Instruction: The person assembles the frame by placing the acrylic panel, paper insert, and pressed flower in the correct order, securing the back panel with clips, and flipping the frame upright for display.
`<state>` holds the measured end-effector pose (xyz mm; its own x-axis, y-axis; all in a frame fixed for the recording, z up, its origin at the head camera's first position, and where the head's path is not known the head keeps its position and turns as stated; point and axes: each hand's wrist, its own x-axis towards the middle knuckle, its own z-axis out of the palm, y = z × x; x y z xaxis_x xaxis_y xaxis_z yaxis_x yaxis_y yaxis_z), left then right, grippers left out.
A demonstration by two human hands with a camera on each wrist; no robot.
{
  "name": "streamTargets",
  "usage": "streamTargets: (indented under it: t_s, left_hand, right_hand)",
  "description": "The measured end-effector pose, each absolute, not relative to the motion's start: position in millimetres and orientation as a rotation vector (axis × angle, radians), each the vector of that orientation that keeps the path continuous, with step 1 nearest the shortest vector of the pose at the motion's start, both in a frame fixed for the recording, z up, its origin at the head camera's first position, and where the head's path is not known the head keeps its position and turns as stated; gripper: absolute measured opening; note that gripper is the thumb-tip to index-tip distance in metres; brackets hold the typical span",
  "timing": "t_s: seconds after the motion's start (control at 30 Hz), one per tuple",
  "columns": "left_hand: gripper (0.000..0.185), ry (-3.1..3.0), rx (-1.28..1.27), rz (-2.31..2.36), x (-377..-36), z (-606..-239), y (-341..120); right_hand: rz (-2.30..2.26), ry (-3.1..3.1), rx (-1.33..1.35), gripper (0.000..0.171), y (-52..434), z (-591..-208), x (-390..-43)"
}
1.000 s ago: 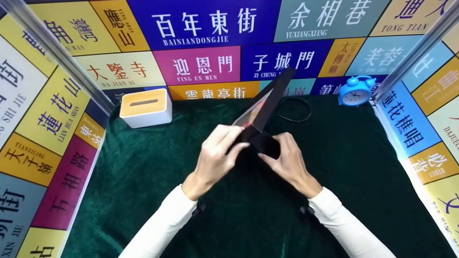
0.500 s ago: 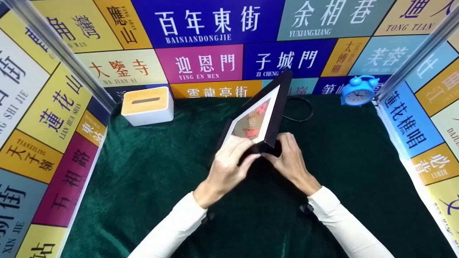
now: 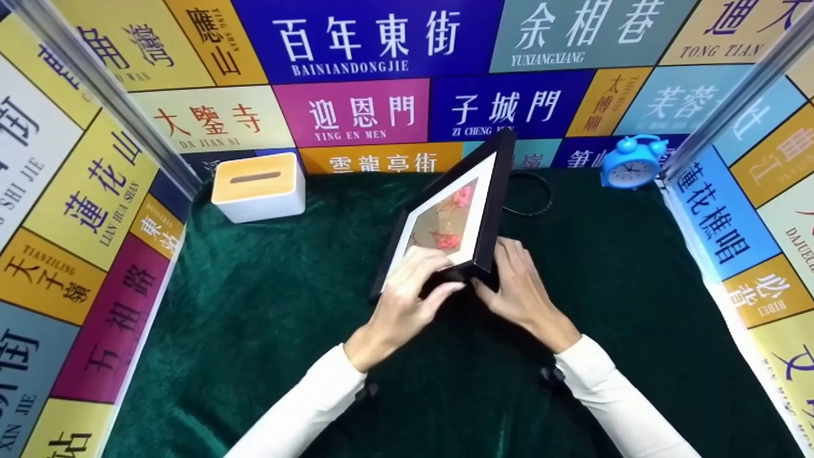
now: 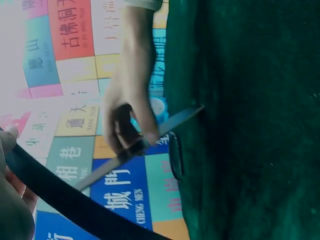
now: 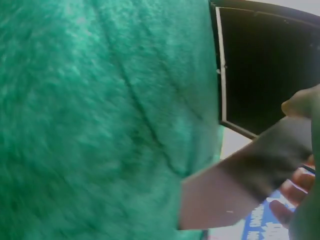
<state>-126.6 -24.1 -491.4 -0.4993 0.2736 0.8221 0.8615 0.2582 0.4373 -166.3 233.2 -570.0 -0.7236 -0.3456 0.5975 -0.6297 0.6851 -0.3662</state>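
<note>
A black picture frame (image 3: 496, 203) with a white mat and pink flowers stands tilted on its edge in the head view. My left hand (image 3: 407, 296) grips its near side, fingers over the front and thumb at the edge. Behind it, my right hand (image 3: 524, 289) is partly hidden. In the left wrist view the right hand (image 4: 132, 90) pinches a flat stand (image 4: 107, 172), beyond the frame's dark edge (image 4: 75, 200). The right wrist view shows the frame's dark back panel (image 5: 265, 65) and the stand (image 5: 225, 185) swung out from it in the right hand (image 5: 305, 100).
Dark green cloth (image 3: 254, 331) covers the table. A white tissue box (image 3: 257, 197) with a wooden lid stands at the back left. Behind the frame lies a thin black loop (image 3: 540, 197); a blue alarm clock (image 3: 629, 164) stands at the back right. Printed panels surround the table.
The frame has turned from nearly edge-on, so its picture faces the head camera more. My left hand has shifted right and nearer with it; my right hand has moved slightly.
</note>
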Motion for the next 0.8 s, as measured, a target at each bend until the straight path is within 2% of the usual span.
streamTargets:
  t_s: [0.13,0.33,0.5,0.63,0.8]
  left_hand:
    - [0.033,-1.933,-1.025,-1.366,-139,-495,-37]
    - [0.017,-1.999,-0.813,-1.561,-172,-497,-62]
    - [0.022,-2.148,-0.589,-1.690,-205,-501,-81]
    - [0.028,-2.306,-0.500,-1.705,-231,-508,-92]
    - [0.032,-2.481,-0.537,-1.646,-263,-519,-90]
  right_hand:
    - [0.803,-2.329,0.810,0.063,238,-548,-156]
    - [1.038,-2.083,0.810,0.051,235,-499,-140]
    - [1.149,-1.895,0.803,0.047,223,-462,-126]
    - [1.116,-1.870,0.784,0.058,210,-446,-116]
    - [1.094,-1.922,0.723,0.072,198,-447,-110]
